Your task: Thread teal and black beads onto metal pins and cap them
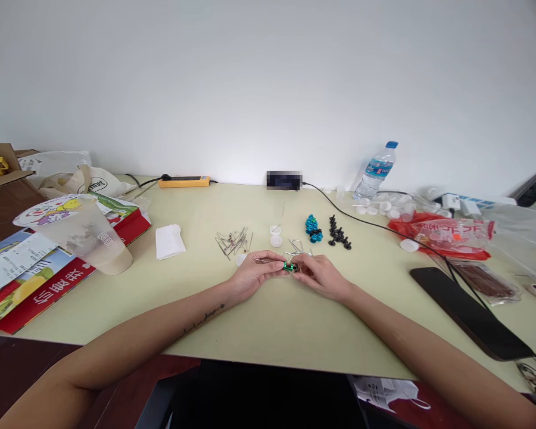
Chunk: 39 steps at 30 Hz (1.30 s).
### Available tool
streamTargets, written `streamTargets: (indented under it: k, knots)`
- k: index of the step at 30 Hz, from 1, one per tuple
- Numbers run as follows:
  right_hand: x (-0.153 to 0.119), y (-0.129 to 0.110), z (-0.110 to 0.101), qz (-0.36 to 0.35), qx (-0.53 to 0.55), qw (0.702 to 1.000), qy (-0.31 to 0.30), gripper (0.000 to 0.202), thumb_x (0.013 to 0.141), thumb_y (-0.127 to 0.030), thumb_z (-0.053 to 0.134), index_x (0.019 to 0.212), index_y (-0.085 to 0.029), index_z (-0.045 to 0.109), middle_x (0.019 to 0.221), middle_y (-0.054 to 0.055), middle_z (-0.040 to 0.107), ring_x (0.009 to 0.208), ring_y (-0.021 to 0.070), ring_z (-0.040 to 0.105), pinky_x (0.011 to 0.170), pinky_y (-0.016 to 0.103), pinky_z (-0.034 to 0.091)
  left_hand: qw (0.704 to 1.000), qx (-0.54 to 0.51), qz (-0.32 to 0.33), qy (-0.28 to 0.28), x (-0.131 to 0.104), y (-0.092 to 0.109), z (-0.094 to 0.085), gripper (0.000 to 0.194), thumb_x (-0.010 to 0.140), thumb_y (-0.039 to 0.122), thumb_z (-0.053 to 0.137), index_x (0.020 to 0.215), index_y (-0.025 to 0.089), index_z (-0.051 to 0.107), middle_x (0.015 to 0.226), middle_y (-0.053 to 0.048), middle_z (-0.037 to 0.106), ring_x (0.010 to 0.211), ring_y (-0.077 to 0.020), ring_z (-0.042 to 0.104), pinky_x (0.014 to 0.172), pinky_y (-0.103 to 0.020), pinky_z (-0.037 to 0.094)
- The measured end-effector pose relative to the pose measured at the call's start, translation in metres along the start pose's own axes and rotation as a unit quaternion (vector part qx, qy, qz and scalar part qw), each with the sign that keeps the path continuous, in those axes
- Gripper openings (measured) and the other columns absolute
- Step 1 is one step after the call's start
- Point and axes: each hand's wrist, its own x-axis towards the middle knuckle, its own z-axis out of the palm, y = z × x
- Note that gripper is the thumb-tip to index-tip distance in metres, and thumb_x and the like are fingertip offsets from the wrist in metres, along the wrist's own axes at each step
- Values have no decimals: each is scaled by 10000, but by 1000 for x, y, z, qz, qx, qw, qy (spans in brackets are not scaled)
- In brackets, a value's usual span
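Both of my hands meet over the middle of the table, pinching a small green and black part (289,267) between their fingertips. My left hand (258,274) grips its left side, with a thin metal wire running along the fingers. My right hand (319,274) closes on the other side; the fingers partly hide the part. Just beyond lie bent metal wires (296,245) and small white round caps (276,241). A pile of thin metal pins (233,243) is to the left. Blue parts (312,227) and black peg-like pieces (338,232) sit to the right.
A tilted plastic cup (102,244) and red printed bags (53,280) occupy the left side, near folded white paper (170,241). Along the wall are a yellow power strip (184,182), a small dark device (284,180) and a water bottle (376,170). A black power bank (469,313) lies right.
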Motion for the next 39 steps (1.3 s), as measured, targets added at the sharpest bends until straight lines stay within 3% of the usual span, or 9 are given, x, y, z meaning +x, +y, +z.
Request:
streamTargets:
  k: [8, 39]
  knots:
    - [1, -4, 0, -12, 0, 1000, 12, 176, 904, -282, 427, 1042, -179, 462, 665, -3, 596, 510, 112, 499, 511, 225, 355, 1000, 4, 1, 0, -1, 0, 0, 269, 643, 235, 753, 862, 104, 669, 872, -91, 678, 790, -170, 642, 906, -371, 441]
    - [1, 2, 3, -19, -34, 999, -3, 167, 936, -293, 347, 903, -185, 470, 612, -18, 499, 519, 119, 445, 527, 230, 319, 1000, 15, 3, -4, -1, -1, 0, 241, 657, 216, 743, 857, 105, 667, 877, -86, 672, 815, -171, 632, 902, -367, 446]
